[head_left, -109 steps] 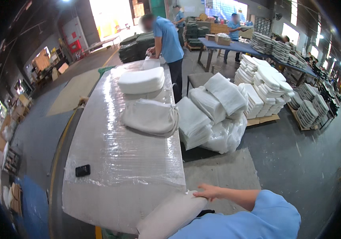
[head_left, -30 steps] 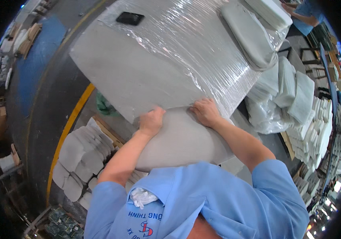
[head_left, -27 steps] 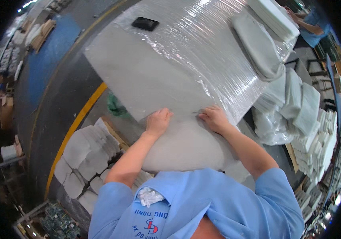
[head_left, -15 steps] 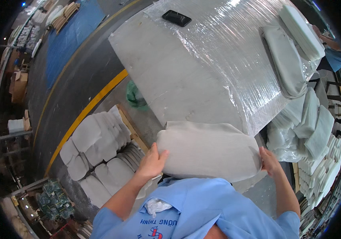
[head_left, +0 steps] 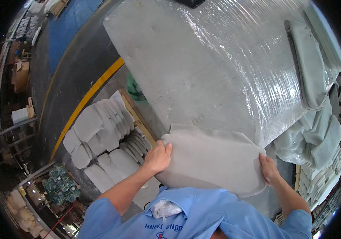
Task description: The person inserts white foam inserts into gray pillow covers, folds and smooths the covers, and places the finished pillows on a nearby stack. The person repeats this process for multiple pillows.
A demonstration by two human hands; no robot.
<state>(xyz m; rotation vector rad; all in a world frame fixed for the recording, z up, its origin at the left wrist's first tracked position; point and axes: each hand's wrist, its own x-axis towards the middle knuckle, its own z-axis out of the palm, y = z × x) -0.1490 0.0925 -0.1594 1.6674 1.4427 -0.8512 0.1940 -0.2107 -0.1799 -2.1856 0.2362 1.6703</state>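
Between my hands, close to my body, is a light grey fabric-covered cushion [head_left: 214, 159] with rounded corners. My left hand [head_left: 157, 159] grips its left end, thumb on the upper face and fingers hidden beneath. At the other end, my right hand [head_left: 269, 169] closes on the right edge. The cushion's far edge overlaps the near end of a grey table [head_left: 178, 71]; whether it rests there I cannot tell. Another grey cushion [head_left: 312, 63] lies on the table's right side, beside a white foam pad [head_left: 332, 36].
Stacked grey cushions [head_left: 98, 123] sit low at the left beside a wooden board [head_left: 137, 115]. Clear film [head_left: 234, 44] covers the table's right part. White pads [head_left: 326, 171] are piled at the right. A green plastic bag [head_left: 133, 88] lies near the table's left edge.
The view has shifted, so the table's far end has slid upward. The cushion now sits slightly lower and to the right, its broad face showing more. Both hands keep their hold.
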